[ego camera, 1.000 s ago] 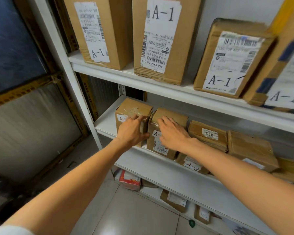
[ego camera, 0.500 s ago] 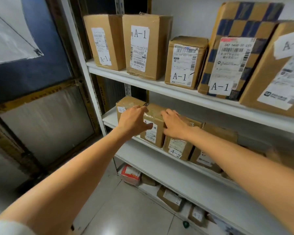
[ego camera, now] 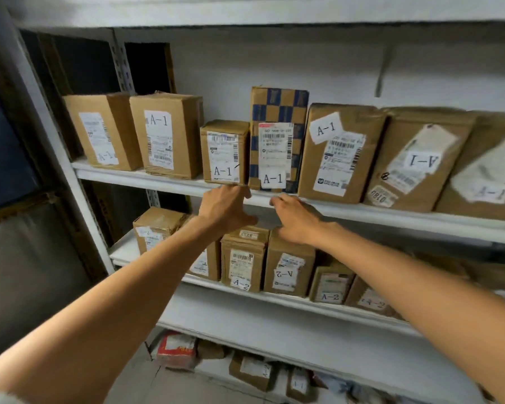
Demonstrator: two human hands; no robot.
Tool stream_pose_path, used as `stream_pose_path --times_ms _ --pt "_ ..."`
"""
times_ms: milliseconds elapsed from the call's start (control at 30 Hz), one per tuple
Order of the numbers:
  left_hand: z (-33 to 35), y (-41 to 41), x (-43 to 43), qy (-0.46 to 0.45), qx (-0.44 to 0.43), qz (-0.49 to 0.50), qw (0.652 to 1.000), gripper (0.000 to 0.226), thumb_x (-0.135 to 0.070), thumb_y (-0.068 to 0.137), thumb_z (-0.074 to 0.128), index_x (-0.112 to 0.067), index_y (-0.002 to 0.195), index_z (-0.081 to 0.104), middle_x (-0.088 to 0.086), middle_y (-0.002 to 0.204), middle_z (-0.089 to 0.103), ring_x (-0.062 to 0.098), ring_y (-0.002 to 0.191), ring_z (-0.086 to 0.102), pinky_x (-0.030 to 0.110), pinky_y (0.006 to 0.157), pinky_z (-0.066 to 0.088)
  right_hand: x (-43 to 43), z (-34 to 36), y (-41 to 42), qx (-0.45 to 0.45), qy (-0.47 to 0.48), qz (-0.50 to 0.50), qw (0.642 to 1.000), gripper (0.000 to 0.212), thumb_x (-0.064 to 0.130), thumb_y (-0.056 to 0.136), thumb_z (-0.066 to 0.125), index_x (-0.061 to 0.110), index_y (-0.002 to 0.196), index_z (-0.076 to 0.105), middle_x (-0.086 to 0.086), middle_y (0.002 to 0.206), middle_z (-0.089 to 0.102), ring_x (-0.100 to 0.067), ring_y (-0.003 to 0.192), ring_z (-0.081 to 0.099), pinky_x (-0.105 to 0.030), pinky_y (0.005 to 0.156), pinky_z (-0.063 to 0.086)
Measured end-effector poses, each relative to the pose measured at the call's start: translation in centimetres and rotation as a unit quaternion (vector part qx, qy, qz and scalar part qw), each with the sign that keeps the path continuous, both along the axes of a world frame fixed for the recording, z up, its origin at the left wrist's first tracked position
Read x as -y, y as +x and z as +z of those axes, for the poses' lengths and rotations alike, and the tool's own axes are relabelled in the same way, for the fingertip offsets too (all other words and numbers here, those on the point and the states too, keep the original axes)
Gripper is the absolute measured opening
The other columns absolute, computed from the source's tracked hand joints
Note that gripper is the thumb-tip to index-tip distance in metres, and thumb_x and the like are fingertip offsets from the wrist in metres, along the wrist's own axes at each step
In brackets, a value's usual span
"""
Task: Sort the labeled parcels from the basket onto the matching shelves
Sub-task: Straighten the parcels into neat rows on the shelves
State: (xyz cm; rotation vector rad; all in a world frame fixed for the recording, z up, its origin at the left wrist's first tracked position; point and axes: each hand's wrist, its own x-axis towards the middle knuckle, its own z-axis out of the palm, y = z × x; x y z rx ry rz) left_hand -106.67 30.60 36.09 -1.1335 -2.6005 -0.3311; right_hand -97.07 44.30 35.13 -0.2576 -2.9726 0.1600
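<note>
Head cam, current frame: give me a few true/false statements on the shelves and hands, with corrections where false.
1. The upper shelf holds boxes labelled A-1. True.
2. The checkered box stands on the middle shelf. False: it stands on the upper shelf.
3. The left hand holds a parcel. False: it holds nothing and is near the upper shelf's front edge.
4. The right hand is empty. True.
5. A-2 labels show on the middle shelf. True.

I have both arms stretched forward, left hand and right hand raised side by side, fingers loosely spread, gripping nothing.
</note>
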Motion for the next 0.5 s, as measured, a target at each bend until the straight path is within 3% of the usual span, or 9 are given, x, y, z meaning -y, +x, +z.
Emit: stream_pose_path --times_ms 200,333,433,500 --pt "2.5 4.4 -6.1 0.032 -0.026 -0.081 0.996 0.051 -0.054 0.074 0.07 -0.029 0.118 0.06 -0.001 0.111 0.067 0.018 0.093 0.063 0.033 0.077 0.055 -3.2 4.2 7.6 -0.013 0.004 -0.07 0.997 0.055 0.009 0.082 0.064 0.002 0.132 0.041 -0.014 0.127 0.045 -0.029 0.119 0.043 -0.035 0.09 0.042" --pt "3.9 8.8 -9.9 0.042 0.01 -0.141 0.989 0.056 -0.057 0.071 0.071 -0.031 0.119 0.059 -0.001 0.11 0.069 0.02 0.096 0.064 0.033 0.076 0.054 -5.9 6.1 14.6 -0.03 0.031 -0.156 0.987 0.037 0.016 0.085 0.061 0.007 0.118 0.046 -0.009 0.114 0.049 -0.029 0.112 0.048 -0.036 0.084 0.043" --pt "5.2 12.2 -12.9 0.052 0.0 -0.195 0.979 0.051 -0.051 0.074 0.07 -0.03 0.119 0.059 -0.001 0.11 0.068 0.021 0.096 0.063 0.029 0.071 0.047 -7.5 7.5 19.7 -0.024 0.046 -0.22 0.974 0.048 0.02 0.085 0.062 0.007 0.128 0.045 -0.009 0.127 0.049 -0.028 0.116 0.048 -0.04 0.093 0.045" --pt "6.0 14.4 -14.5 0.064 -0.004 -0.224 0.972 0.052 -0.05 0.076 0.068 -0.029 0.123 0.058 0.0 0.113 0.068 0.022 0.098 0.063 0.028 0.07 0.045 -8.3 8.4 22.4 -0.021 0.062 -0.254 0.965 0.048 0.024 0.085 0.063 0.009 0.127 0.045 -0.009 0.127 0.05 -0.028 0.111 0.05 -0.044 0.09 0.048"
